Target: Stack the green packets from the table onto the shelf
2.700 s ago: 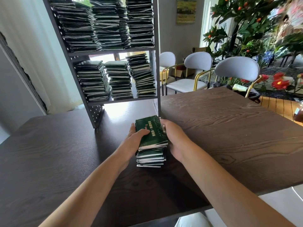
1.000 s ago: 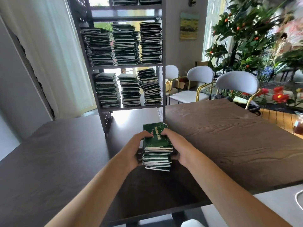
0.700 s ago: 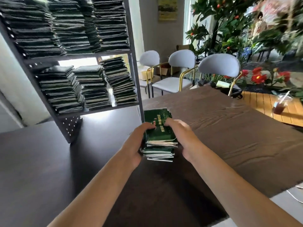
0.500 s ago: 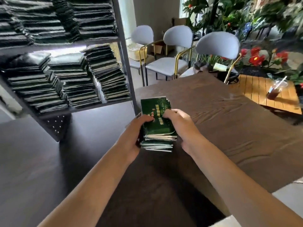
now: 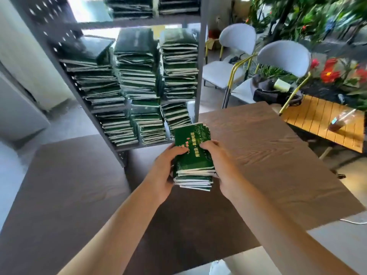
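A stack of green packets (image 5: 193,159) with white edges is held between the left hand (image 5: 165,171) and the right hand (image 5: 222,167), thumbs laid on the top packet, which bears pale printed text and ornament. Whether the stack is touching the desk (image 5: 258,147) cannot be told. The grey shelf (image 5: 198,62) just beyond is filled with three stacks of like packets on each of two tiers, some leaning.
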Demonstrator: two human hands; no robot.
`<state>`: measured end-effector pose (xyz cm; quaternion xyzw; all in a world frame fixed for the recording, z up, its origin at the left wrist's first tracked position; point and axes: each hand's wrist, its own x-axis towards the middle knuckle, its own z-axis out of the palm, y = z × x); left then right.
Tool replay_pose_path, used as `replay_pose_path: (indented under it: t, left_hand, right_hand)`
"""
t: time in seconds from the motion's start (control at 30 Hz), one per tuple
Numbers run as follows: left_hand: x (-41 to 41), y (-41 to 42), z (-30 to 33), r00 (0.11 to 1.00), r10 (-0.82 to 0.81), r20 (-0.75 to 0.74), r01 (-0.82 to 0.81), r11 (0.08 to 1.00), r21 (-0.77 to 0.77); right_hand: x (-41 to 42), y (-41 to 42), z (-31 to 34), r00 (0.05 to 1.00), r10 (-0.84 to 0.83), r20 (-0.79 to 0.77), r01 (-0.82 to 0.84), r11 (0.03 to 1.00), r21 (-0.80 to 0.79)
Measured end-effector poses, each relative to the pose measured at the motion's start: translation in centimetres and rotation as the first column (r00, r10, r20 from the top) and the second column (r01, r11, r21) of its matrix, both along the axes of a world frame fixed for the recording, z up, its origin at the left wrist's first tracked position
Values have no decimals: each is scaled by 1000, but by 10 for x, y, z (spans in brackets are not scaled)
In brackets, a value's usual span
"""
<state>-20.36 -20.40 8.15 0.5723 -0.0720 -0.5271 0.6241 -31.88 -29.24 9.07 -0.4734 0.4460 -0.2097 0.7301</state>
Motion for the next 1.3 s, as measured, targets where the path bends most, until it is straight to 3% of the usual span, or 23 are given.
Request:
replay_pose_path:
  t: [0.2, 0.7, 0.93, 1.3]
  left_hand:
    - [31, 53, 63, 995, 96, 19, -95, 995, -9]
    - [77, 106, 194, 993, 62, 102, -42, 982, -184]
    - [97, 93, 228, 974, 149, 168, -106, 964, -242]
    - [125, 70, 269, 950, 233, 207, -175, 949, -263]
  right_hand:
    - [34, 42, 63, 996, 75, 40, -72, 996, -53]
    - [74, 84, 194, 975, 220, 38, -205, 950, -235]
    - [101, 68, 236, 900, 436, 15, -433, 896, -102]
    - [134, 31, 261, 887, 454, 83, -448, 890, -84]
